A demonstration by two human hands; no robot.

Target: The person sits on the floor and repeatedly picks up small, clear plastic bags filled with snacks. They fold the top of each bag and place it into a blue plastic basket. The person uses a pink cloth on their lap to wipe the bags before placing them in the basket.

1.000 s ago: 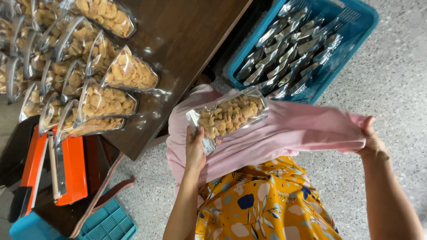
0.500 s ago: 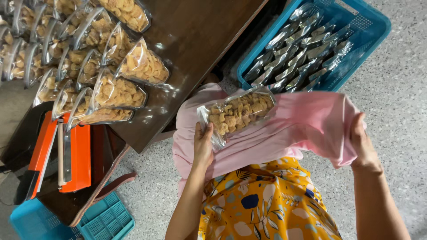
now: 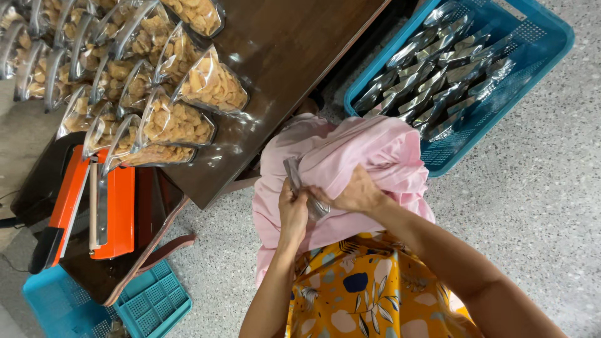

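A pink cloth lies bunched over my lap, folded over a clear snack bag of which only a silvery edge sticks out at the left. My left hand grips that bag edge together with the cloth. My right hand presses the folded pink cloth down over the bag, right beside the left hand. The bag's contents are hidden under the cloth. I wear a yellow flowered garment.
A dark wooden table at the left carries several sealed bags of golden snacks. An orange heat sealer sits on a lower stand. A blue crate of silvery bags stands at the right; a blue basket lies on the speckled floor.
The pink cloth, spread wide before, has been folded over the snack bag. My right hand came in from the far right to meet the left hand.
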